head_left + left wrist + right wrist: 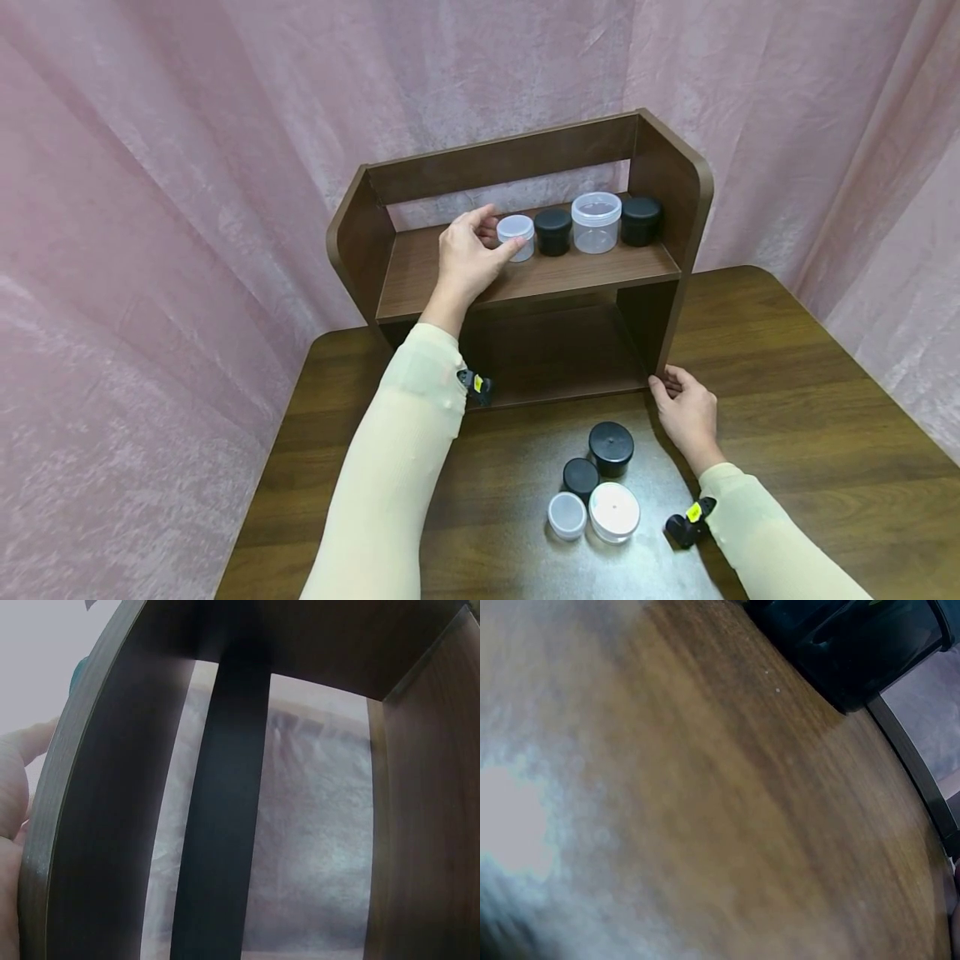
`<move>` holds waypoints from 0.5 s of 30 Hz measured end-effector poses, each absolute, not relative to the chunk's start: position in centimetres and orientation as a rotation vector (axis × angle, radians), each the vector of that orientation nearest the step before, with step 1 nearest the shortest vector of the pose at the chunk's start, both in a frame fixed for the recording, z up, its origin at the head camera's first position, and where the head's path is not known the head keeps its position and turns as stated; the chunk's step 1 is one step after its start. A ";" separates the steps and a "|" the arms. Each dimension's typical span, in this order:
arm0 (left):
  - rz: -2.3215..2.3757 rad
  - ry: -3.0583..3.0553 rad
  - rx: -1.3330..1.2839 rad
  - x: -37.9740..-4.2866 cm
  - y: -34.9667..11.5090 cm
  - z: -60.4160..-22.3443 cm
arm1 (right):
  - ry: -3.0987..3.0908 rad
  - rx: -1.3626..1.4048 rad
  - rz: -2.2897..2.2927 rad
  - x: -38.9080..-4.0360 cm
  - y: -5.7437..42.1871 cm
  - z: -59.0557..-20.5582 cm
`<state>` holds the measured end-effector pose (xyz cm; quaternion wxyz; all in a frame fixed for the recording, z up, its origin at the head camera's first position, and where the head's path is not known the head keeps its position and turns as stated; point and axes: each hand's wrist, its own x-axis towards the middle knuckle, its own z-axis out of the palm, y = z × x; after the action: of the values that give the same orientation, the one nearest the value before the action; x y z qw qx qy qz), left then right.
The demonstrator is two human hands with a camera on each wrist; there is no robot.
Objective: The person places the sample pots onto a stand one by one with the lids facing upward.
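Observation:
On the upper board of a brown wooden shelf [420,267], my left hand [471,254] holds a small clear jar with a translucent lid [516,227], thumb in front and fingers at its left and back. To its right stand a small black jar [553,232], a larger clear jar [596,223] and another black jar [641,221]. My right hand [686,412] grips the lower front edge of the shelf's right side panel [663,329], thumb on the inner side. The left wrist view shows the shelf's underside and back slat [221,802], with the jar hidden.
Nearer on the wooden table [330,500] stand a black jar [611,443], a smaller black jar [581,477], a small translucent-lidded jar [567,515] and a white-lidded jar [615,510], grouped close together. A pink curtain [225,167] hangs behind the shelf.

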<state>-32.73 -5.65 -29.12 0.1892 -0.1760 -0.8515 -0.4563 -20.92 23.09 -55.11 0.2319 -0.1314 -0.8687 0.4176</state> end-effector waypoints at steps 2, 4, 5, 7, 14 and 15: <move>-1.270 -2.366 -0.493 -32.7 -5.7 -29.1 | -2.390 -0.364 1.147 -20.9 23.1 -55.1; -1.270 -2.333 -0.499 -32.6 -5.7 -29.2 | -2.391 -0.365 1.150 -20.9 23.2 -55.1; -1.268 -2.318 -0.504 -32.5 -5.7 -29.2 | -2.388 -0.363 1.156 -20.9 23.2 -55.1; -1.260 -2.290 -0.516 -32.4 -5.7 -29.2 | -2.387 -0.362 1.160 -20.8 23.2 -55.1; -1.208 -2.197 -0.569 -32.3 -5.9 -29.2 | -2.376 -0.355 1.162 -21.1 23.0 -54.9; -1.207 -2.184 -0.580 -32.2 -5.9 -29.2 | -2.376 -0.354 1.159 -21.1 23.0 -54.9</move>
<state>-32.22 -5.93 -29.18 0.2860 -0.2169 -0.8169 -0.4514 -21.14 22.99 -54.94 0.2351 -0.1290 -0.8658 0.4226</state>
